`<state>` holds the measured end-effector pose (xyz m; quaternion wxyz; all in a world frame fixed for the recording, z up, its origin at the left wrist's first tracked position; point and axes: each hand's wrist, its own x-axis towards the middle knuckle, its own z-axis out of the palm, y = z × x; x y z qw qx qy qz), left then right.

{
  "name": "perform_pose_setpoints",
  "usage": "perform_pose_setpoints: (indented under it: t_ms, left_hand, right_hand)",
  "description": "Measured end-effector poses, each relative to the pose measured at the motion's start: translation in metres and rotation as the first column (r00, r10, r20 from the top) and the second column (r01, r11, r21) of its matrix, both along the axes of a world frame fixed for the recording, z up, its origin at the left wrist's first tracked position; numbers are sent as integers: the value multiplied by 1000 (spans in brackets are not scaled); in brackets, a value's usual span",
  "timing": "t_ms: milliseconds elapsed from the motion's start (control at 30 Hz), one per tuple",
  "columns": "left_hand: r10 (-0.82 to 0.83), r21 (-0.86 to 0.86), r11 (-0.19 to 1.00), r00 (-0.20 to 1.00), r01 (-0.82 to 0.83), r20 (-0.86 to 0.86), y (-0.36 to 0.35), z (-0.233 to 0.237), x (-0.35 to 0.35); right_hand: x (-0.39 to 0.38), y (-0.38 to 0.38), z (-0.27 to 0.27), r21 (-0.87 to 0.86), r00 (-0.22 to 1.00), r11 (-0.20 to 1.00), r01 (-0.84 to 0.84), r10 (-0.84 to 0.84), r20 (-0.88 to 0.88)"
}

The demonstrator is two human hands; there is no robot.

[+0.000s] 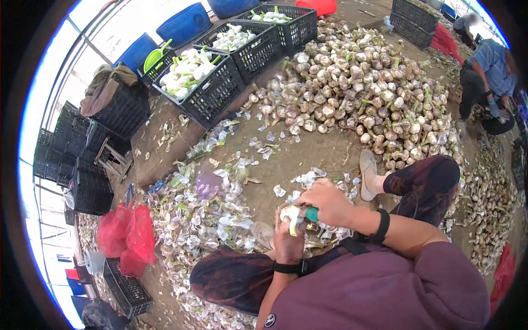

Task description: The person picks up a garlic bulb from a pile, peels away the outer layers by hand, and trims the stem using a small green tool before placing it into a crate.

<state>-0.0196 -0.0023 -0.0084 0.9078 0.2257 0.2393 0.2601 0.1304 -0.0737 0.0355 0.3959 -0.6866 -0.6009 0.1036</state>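
Note:
My left hand (288, 242) is closed around a peeled white garlic bulb (292, 215) with a short pale green stem, held in front of my lap. Against the bulb's upper right side presses my right hand (330, 202), its fingers curled. A green handle-like piece (312, 213) sticks out of the right fist; whatever it belongs to is hidden by the fingers. Beneath both hands lies a litter of papery garlic skins (220, 203). Beyond my foot rises a large heap of unpeeled garlic bulbs (363, 77).
Black crates (212, 104) of white garlic stand at the upper left, a green scoop (156, 57) beside them. Stacked black crates (93, 187) and a red mesh bag (140, 236) are at left. Blue tubs (184, 26) line the back. Another person (489, 71) sits at right.

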Motion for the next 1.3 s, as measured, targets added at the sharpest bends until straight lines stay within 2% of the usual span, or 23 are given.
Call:
perform_pose_setpoints:
  t_ms: [100,233,400,467,567,667,700,767,800,900,1000,1100,1133,1167,1233,1267,1300]
  left_hand:
    - [-21,-45,999,1000,20,-20,0,-4,-5]
    - [-54,-99,994,999,53,-5,1,-9,-10]
    - [-10,-88,996,998,4,-70,-3,-7,-7]
    - [0,-64,998,997,-4,-72,-3,-7,-7]
    - [-90,84,992,992,98,-93,0,-2,-7]
    - [-117,25,992,987,121,-111,-2,7,-7]
    - [-177,97,976,969,195,-171,-2,9,-8]
    - [-271,223,912,913,345,-304,-1,14,-12]
    - [-283,276,894,922,353,-263,-4,18,-14]
    - [-191,260,925,932,276,-308,-5,6,-16]
    - [-82,379,902,945,205,-316,-1,-6,-14]
    - [-1,457,875,945,160,-327,2,-8,-9]
    - [35,499,853,936,154,-350,2,-7,-7]
    - [72,541,828,927,150,-368,2,-7,-4]
    - [170,659,699,831,278,-530,1,1,-1]
    - [239,710,620,781,335,-577,2,4,3]
    - [303,784,537,797,311,-523,3,-32,-5]
  right_hand:
    - [-3,0,-3,-23,984,999,-26,30,174]
    - [-5,4,-6,61,978,995,-72,59,200]
    - [-6,4,2,27,914,993,-114,95,394]
    - [-5,4,4,-4,917,995,-103,97,386]
    - [-2,7,-2,20,929,998,-63,51,366]
    - [2,8,-16,14,959,1000,-26,21,282]
    - [3,9,-22,2,970,1000,-19,18,244]
    - [21,11,-35,-109,945,992,67,-28,325]
    - [31,10,-42,-161,930,980,114,-48,365]
    - [54,-1,-64,-552,875,781,293,14,484]
    - [46,-14,-70,-396,923,908,137,28,383]
    - [31,-8,-25,-475,996,878,59,-19,89]
    - [31,-5,-17,-557,999,831,-6,33,39]
    - [28,-3,-16,-467,997,883,-52,17,-79]
    - [16,-3,-14,-255,955,961,-102,23,-295]
    - [10,-1,-16,-269,940,951,-156,59,-335]
    - [6,2,-23,-275,929,939,-205,98,-357]
